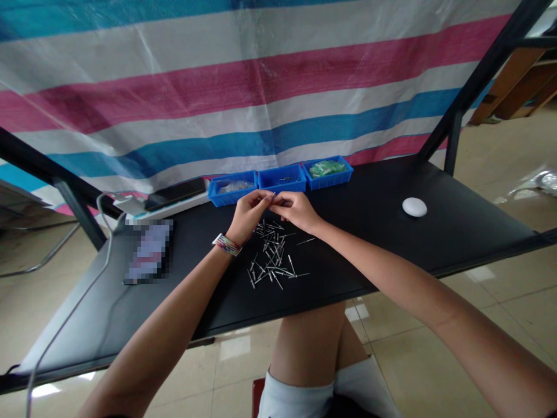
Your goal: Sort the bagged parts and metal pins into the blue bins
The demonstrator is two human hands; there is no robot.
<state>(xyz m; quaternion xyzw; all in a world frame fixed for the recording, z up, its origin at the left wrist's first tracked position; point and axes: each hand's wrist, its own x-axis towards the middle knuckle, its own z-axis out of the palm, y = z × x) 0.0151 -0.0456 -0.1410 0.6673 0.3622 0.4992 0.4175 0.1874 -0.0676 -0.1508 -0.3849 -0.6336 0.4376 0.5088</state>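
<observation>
Left hand [249, 216]: fingertips pinched narrow on a small metal pin [273, 197], above the counter [391, 244].
Right hand [298, 210]: pinched on the same pin.
Loose pins [272, 258]: scattered just below both hands.
Risk: a slack pinch could drop it among them; a forearm might sweep some off.

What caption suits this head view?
Left hand and right hand pinch one small pin above a pile of pins on a black table.
</observation>
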